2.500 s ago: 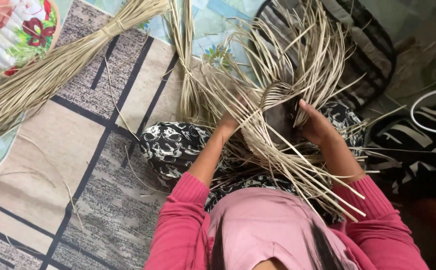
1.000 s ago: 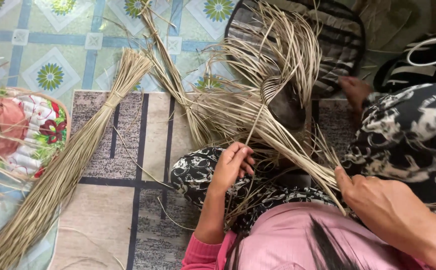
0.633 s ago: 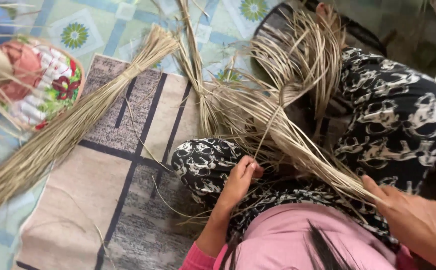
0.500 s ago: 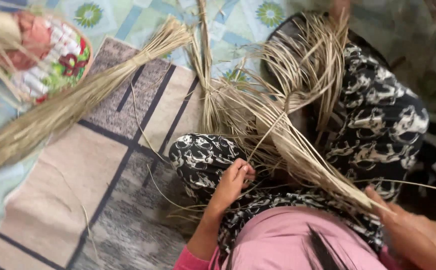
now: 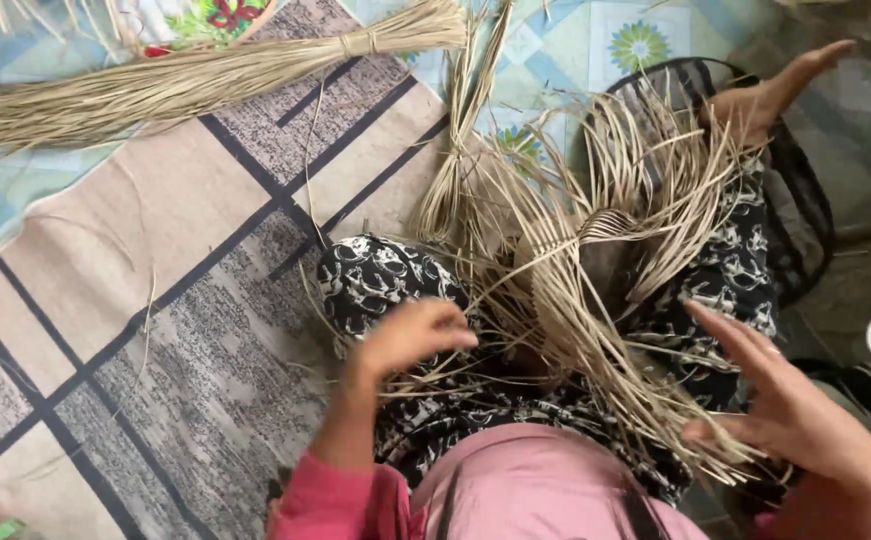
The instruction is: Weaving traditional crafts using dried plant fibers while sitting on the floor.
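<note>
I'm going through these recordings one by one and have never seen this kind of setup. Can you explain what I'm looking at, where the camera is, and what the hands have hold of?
There is no machine here: a person is working with two bare hands, and the single camera sits on their head, looking down over their pink top and patterned lap. The left hand is blurred above the knee, fingers curled; whether it pinches a strand cannot be told. The right hand is spread open beside the loose ends of a half-woven straw piece lying on the lap, with no grip on it. On the patterned rug lies a tied bundle of straw, with a smaller tied bunch near the knee. A bare foot shows at top right.
</note>
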